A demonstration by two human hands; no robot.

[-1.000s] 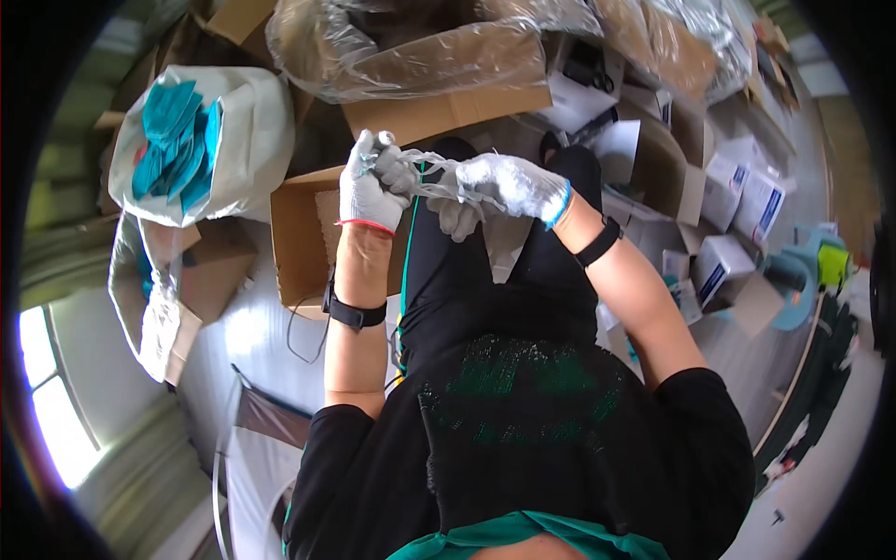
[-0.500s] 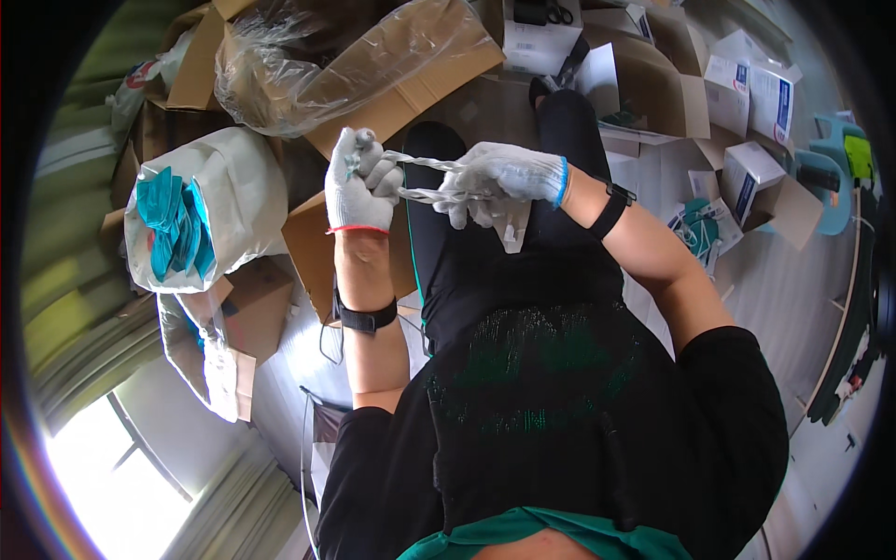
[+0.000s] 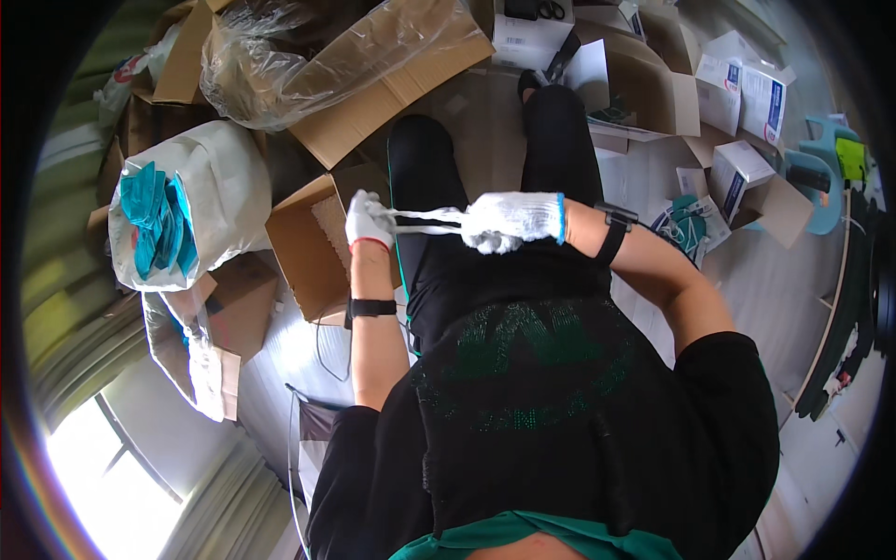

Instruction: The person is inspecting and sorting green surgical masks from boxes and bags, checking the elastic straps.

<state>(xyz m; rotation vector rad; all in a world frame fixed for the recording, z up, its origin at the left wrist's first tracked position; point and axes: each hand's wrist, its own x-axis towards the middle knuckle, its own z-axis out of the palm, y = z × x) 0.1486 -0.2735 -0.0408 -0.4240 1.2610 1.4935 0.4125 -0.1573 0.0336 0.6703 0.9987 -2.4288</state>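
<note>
My left hand [image 3: 371, 222], in a white knit glove with a red cuff, is closed around one end of a white twisted strip [image 3: 429, 230]. The strip runs as two strands, pulled taut over my lap. Its other end goes into my right hand [image 3: 513, 221], closed in a white glove with a blue cuff. The ends inside both fists are hidden, and the strip's material is hard to tell. Just beyond my left hand stands an open cardboard box [image 3: 303, 245].
Left of me stands a white sack [image 3: 233, 205] with teal folded pieces [image 3: 157, 219] in its mouth. A large carton [image 3: 392, 84] with clear plastic film [image 3: 252, 79] lies ahead. White boxes [image 3: 742, 177], an open carton [image 3: 667, 93] and a blue stool [image 3: 821, 210] stand to the right.
Both hands have come down closer to my body, the strands still stretched between them. The right fist has turned, and the pale flap that hung below it is out of sight.
</note>
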